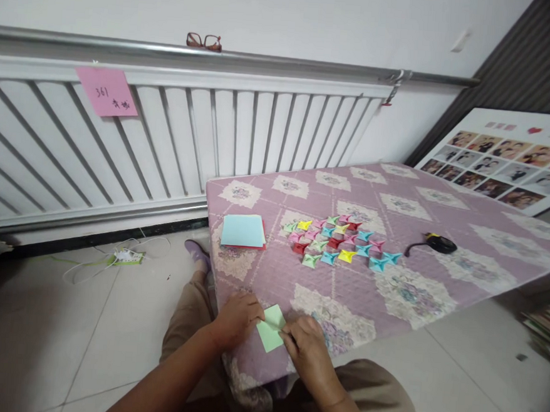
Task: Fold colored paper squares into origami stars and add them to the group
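Note:
A light green square of paper (270,337) lies near the front edge of the table, turned with a corner toward me and creased across its middle. My left hand (239,319) pinches its left corner. On the opposite side, my right hand (307,345) has thumb and fingers closed on the right corner. Beyond the hands, several folded paper pieces (333,242) in pink, red, yellow, green and blue stand in rows. To their left sits a stack of paper sheets (243,231), light blue on top with red showing beneath.
The table has a purple floral cloth (270,275). A black object with a cord (442,244) lies at the right. Behind stands a white radiator (256,129) with a pink note (106,92); glasses (204,41) rest on the pipe. A power strip (127,257) is on the floor.

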{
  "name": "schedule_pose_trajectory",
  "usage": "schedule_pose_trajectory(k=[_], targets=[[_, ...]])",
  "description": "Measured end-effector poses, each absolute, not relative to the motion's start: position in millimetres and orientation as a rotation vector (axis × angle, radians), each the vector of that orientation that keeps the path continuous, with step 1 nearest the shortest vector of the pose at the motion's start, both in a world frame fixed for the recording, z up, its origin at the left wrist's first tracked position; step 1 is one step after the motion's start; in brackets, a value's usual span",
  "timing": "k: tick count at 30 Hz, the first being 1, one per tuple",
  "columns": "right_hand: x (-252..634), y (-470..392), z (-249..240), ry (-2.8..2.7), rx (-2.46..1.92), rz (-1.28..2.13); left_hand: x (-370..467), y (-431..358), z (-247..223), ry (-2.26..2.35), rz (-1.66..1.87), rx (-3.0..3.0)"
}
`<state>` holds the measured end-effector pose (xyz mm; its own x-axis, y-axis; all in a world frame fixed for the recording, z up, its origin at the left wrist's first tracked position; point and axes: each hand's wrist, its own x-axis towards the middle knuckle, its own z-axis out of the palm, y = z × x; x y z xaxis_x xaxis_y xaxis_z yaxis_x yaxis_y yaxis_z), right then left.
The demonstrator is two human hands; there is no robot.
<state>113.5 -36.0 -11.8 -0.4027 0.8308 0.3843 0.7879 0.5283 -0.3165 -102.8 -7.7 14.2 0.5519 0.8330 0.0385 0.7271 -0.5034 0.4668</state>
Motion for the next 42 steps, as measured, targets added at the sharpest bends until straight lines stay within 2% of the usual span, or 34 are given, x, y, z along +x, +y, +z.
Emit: schedule_pose_trajectory(k=[8, 19, 27, 42], targets=[[115, -41, -11, -2.351, -1.279, 0.012, -105, -11, 16, 1.248, 0.353, 2.418], [121, -38, -11, -2.327, -1.269, 0.105, -107, -11, 11, 1.203, 0.348, 2.485], [122, -39, -12, -2.424, -1.263, -0.013, -107, -12, 3, 1.174, 0.416, 2.55], [121, -42, 1, -2.562, -1.287, 0.009, -109, -19, 2, 1.23, 0.299, 2.778]])
